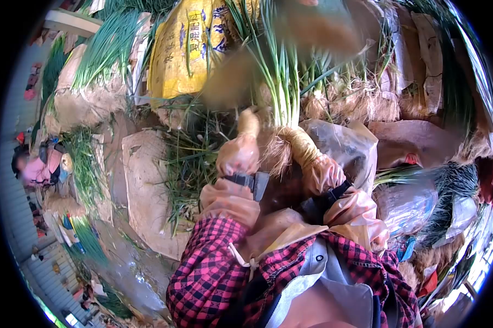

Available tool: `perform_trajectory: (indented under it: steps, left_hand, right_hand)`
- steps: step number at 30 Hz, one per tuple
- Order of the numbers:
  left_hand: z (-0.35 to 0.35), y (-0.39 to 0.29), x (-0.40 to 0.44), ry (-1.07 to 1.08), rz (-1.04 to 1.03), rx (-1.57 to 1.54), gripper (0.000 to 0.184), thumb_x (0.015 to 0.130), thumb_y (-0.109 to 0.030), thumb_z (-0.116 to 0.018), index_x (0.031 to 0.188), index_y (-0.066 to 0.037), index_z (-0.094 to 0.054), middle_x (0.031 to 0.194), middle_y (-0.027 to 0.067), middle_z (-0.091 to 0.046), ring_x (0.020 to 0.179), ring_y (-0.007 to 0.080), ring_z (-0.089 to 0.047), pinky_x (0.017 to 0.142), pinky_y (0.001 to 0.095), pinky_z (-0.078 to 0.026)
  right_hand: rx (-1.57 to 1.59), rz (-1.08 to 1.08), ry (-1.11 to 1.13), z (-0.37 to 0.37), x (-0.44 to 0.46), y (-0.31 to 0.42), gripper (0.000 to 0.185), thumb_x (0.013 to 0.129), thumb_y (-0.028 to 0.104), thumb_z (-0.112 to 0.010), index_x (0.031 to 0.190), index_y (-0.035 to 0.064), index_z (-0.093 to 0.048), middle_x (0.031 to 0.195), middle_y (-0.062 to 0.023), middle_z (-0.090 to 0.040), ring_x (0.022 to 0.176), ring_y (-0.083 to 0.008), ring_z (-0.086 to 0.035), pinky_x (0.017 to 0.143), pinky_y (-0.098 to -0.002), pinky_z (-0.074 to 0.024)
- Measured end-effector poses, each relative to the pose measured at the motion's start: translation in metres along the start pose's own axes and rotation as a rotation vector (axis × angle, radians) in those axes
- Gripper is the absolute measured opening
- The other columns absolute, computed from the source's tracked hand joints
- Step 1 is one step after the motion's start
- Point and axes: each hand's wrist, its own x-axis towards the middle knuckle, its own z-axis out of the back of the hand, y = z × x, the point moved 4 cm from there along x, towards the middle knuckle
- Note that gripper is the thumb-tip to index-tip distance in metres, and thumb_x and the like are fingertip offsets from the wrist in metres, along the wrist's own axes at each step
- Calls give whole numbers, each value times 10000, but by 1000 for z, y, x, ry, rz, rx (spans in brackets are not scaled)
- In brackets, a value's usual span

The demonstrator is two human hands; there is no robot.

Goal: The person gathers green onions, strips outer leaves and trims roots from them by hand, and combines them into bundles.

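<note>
A bunch of green onions (283,93) stands upright in front of my body, white stems low and pale stringy roots hanging beneath. My left hand (247,128), in a yellowish glove, closes at the left side of the stems; its fingertips are partly blurred. From the right, my right hand (302,146), gloved too, has its fingers round the base of the stems, just above the roots. Translucent sleeve covers and black devices are on both wrists. Clear plastic sheeting (339,143) lies beside my right hand.
A yellow printed sack (183,49) lies at the upper left. Bundled onions (107,57) with roots line the back and sides. Loose green leaves (189,158) lie left of my hands, beside a cardboard sheet (145,186). A person in pink (41,164) is at the far left.
</note>
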Motion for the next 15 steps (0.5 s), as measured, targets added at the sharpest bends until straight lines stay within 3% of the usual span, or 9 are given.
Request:
perform_trajectory:
  steps: [3, 5, 6, 7, 9, 10, 11, 13, 15]
  left_hand:
    - [1, -39, -40, -214, -65, 31, 231, 822, -122, -594, 1017, -1, -615, 714, 40, -627, 521, 73, -521, 399, 227, -368]
    - [-10, -21, -41, -224, -135, 73, 278, 828, -161, -593, 1049, 9, -598, 739, 54, -632, 505, 75, -509, 402, 210, -382]
    - [-13, -16, -29, -79, -111, -102, 331, 825, -186, -596, 1085, 17, -576, 760, 68, -632, 516, 80, -516, 444, 217, -415]
    - [-9, -5, -16, -75, 88, -87, 361, 816, -209, -606, 1091, 22, -569, 815, 107, -649, 592, 145, -563, 530, 262, -440]
    - [9, -2, 23, -441, -115, 133, 311, 807, -217, -621, 1009, 20, -606, 830, 145, -658, 657, 231, -591, 599, 323, -452]
    - [13, -43, 7, -470, -246, 366, 294, 801, -243, -637, 916, 28, -627, 836, 170, -659, 687, 292, -599, 619, 360, -460]
    - [11, -67, -11, -534, -334, 361, 215, 825, -256, -627, 825, -42, -655, 701, 54, -641, 552, 65, -547, 524, 206, -429]
    - [4, -79, -28, -263, -343, -142, 207, 835, -239, -616, 830, -35, -653, 714, 50, -646, 576, 67, -557, 549, 210, -432]
    - [7, -91, -66, -235, -468, -280, 164, 842, -203, -612, 853, -43, -648, 746, 70, -642, 599, 92, -577, 542, 200, -425]
  right_hand:
    - [0, -32, -2, -4, -8, 9, 190, 783, 51, -593, 962, -16, -597, 822, -86, -626, 707, -179, -602, 655, -294, -503]
    - [73, -137, 57, -20, -11, 4, 153, 778, 41, -585, 922, -9, -599, 794, -83, -621, 689, -189, -604, 644, -305, -505]
    - [80, -119, 89, -19, -9, 2, 157, 777, 35, -578, 925, -15, -598, 796, -92, -622, 682, -194, -606, 634, -305, -510]
    - [79, -151, 97, -16, -7, -2, 199, 771, 52, -604, 951, -33, -604, 825, -104, -631, 720, -194, -611, 657, -304, -497]
    - [87, -187, 127, -18, -10, 1, 197, 775, 44, -594, 954, -38, -601, 833, -107, -630, 722, -199, -613, 640, -312, -504]
    - [59, -159, 102, -14, -6, -2, 190, 779, 40, -584, 950, -43, -601, 836, -112, -628, 714, -201, -612, 630, -312, -505]
    - [89, -117, 88, -10, -4, -3, 181, 779, 36, -580, 936, -51, -604, 819, -112, -627, 705, -200, -611, 638, -309, -505]
    - [145, -98, 37, -5, -2, -3, 147, 766, 21, -595, 900, -36, -607, 782, -100, -627, 674, -184, -605, 614, -286, -501]
    - [145, -90, 7, -5, -2, -1, 147, 764, 22, -597, 898, -38, -608, 781, -100, -627, 671, -184, -603, 618, -285, -500]
